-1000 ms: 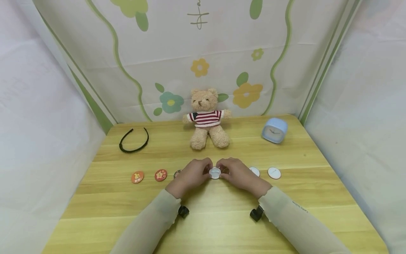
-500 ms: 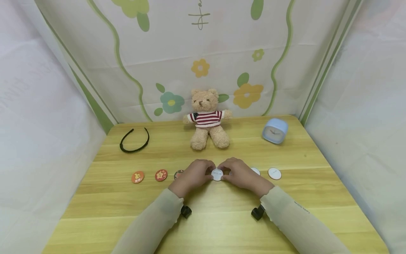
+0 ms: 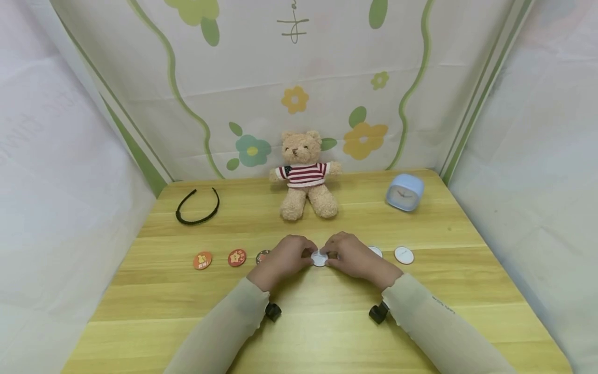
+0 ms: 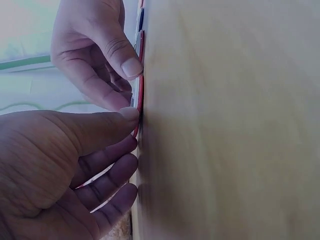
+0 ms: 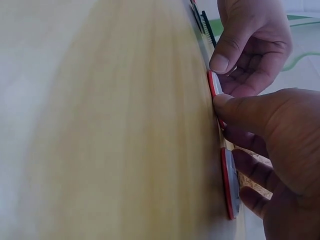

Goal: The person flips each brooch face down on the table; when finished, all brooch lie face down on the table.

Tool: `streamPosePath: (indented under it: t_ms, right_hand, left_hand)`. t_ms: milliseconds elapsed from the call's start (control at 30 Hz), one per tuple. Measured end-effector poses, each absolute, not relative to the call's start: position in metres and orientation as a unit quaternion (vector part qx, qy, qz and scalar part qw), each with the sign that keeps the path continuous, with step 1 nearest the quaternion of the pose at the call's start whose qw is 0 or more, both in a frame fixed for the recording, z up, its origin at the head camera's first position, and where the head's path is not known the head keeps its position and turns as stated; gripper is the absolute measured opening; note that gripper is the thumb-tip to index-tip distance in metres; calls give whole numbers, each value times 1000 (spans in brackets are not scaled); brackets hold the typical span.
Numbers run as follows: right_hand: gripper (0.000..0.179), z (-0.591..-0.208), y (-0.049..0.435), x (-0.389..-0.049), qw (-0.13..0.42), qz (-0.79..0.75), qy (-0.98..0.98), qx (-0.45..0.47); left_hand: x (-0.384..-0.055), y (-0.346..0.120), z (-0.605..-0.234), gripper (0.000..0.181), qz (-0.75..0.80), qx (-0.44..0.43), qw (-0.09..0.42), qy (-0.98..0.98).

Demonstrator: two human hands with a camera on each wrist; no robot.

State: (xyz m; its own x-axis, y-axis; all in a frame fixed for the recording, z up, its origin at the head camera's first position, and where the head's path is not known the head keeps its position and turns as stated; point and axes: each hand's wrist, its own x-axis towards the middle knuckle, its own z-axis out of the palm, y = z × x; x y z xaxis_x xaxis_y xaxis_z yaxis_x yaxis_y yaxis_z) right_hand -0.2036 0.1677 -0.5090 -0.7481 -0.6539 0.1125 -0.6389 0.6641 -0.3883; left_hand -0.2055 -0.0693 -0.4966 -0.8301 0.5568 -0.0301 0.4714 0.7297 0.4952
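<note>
A round pin-back badge (image 3: pixel 320 259) lies between both hands, its white back facing up and its red rim showing in the wrist views. My left hand (image 3: pixel 290 258) pinches its left edge with thumb and fingers. From the other side my right hand (image 3: pixel 351 258) pinches it, the thumb (image 5: pixel 223 100) at the near edge and the fingertips over the back near the pin. Whether the pin is raised is too small to tell. Another white-backed badge (image 5: pixel 230 182) lies beneath the right hand's outer fingers. A dark patterned badge (image 3: pixel 262 256) sits partly behind the left hand.
To the left lie an orange badge (image 3: pixel 203 261) and a red badge (image 3: pixel 236 257), face up. White-backed badges (image 3: pixel 404 255) lie at right, one partly covered by the right hand. Behind are a black headband (image 3: pixel 198 222), a teddy bear (image 3: pixel 306 176) and a blue clock (image 3: pixel 405 192).
Both hands and the badge have shifted slightly right and toward the person. The right fingertips have moved inward over the badge's back, covering more of it.
</note>
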Motion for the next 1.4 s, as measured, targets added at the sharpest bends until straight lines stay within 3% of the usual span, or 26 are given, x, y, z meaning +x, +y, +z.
streamPosePath:
  t_ms: [400,633,900,1400]
  right_hand:
    - [31,-512,167,-207,37,-212,916,-338]
    - [32,-507,169,-206,46,-215,919,-327]
    - [31,-508,169,-207,40,-220,917,-331]
    - [33,-507,165,-206,52,-241,916,-316]
  left_hand:
    - [-194,-148,-475,44,259,219,84,937]
    - [-192,-179,-473,41,235,208,102,944]
    - [-193,-176,-482,35,265,182,113,940]
    - [-199,-135,-493,34,296,216,121,923]
